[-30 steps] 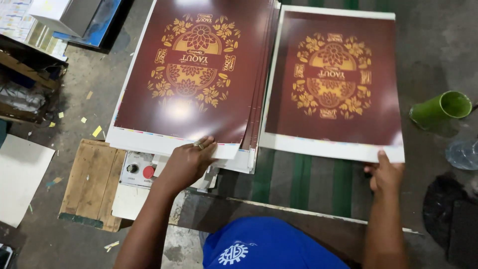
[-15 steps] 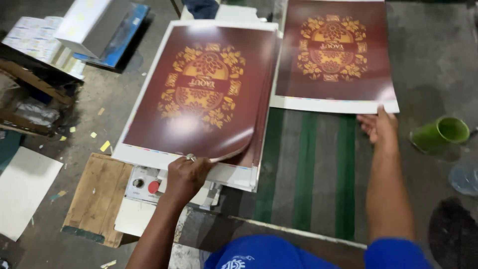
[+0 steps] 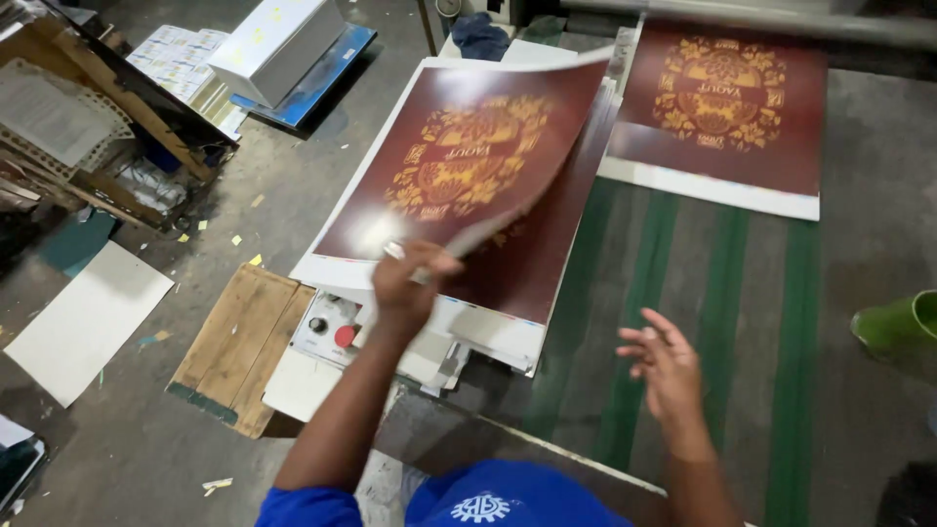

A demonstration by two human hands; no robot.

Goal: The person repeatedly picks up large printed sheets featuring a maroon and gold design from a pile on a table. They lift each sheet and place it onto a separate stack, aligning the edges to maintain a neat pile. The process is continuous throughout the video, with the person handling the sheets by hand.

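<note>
1 maroon printed sheet (image 3: 468, 166) pinched at its near edge by left hand (image 3: 410, 278), lifted curling above the sheet stack (image 3: 508, 312). Right hand (image 3: 664, 366) open, empty, over green belts (image 3: 644, 322).

Grey concrete floor (image 3: 146, 459), wooden board (image 3: 239, 351), green-striped table (image 3: 722, 322)

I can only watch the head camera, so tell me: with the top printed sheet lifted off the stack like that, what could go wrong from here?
The left hand pinches the glossy printed sheet by one edge only, so it bows; it could crease or slip. The right hand hovers free over the green belts, giving no support. The lifted sheet might drag the stack beneath askew, since that overhangs the control box.
</note>
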